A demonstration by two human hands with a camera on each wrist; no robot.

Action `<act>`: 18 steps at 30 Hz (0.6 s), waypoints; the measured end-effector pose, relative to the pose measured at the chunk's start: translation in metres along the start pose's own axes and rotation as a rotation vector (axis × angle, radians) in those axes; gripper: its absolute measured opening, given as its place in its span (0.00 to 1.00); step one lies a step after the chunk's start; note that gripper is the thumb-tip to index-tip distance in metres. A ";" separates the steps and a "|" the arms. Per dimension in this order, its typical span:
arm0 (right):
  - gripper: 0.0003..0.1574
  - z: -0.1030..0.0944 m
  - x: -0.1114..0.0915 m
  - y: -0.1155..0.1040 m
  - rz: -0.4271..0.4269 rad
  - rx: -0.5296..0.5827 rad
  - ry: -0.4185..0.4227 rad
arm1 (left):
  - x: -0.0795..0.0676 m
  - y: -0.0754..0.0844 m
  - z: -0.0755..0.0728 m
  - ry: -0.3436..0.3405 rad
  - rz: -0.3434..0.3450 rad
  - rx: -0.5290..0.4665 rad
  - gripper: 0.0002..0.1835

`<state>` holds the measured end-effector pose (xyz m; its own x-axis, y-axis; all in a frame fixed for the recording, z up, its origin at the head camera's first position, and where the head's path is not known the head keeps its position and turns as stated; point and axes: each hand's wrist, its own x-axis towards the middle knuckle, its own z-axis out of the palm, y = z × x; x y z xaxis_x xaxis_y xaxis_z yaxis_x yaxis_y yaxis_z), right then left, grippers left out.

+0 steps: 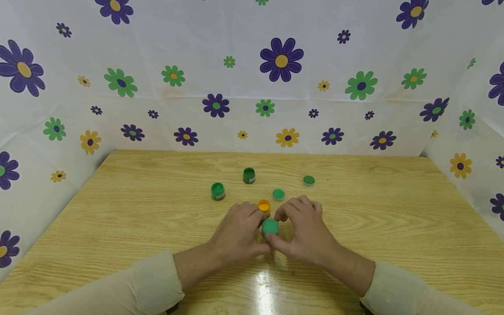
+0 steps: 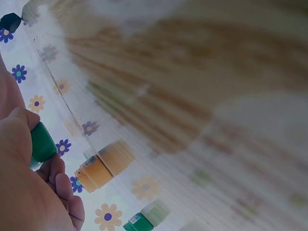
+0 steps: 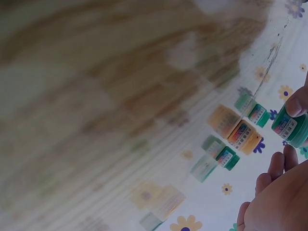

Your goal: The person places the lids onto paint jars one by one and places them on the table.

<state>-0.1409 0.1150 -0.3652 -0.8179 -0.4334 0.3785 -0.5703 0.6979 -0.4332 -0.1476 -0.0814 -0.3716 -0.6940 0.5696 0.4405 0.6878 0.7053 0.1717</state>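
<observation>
Both hands meet at a small green paint jar (image 1: 270,227) near the middle of the table, its round top pale green. My left hand (image 1: 241,229) holds it from the left, with curled fingers beside it in the left wrist view. From the other side my right hand (image 1: 307,232) grips it, thumb pressed on the jar; its label faces the right wrist camera. Just behind the held jar stands an orange paint jar (image 1: 264,207), partly covered by the left fingers. The lower part of the green jar is hidden by the hands in the head view.
Two dark green paint jars (image 1: 218,191) stand farther back, left of the hands. A pale green lid (image 1: 278,194) lies behind the right hand, and a darker green lid (image 1: 309,180) farther right. A flowered cloth (image 1: 236,83) borders the wooden table (image 1: 130,210) at the back and sides.
</observation>
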 end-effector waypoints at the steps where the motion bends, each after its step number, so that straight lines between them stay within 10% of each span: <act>1: 0.18 0.000 0.000 0.000 -0.004 0.007 -0.001 | 0.000 0.000 0.000 0.000 -0.001 0.001 0.20; 18: 0.14 0.003 0.000 0.003 -0.122 0.052 0.050 | 0.000 0.000 0.001 0.036 0.027 0.008 0.19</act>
<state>-0.1431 0.1156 -0.3690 -0.7384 -0.4830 0.4706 -0.6692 0.6108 -0.4232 -0.1479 -0.0806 -0.3719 -0.6669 0.5728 0.4766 0.7043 0.6933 0.1523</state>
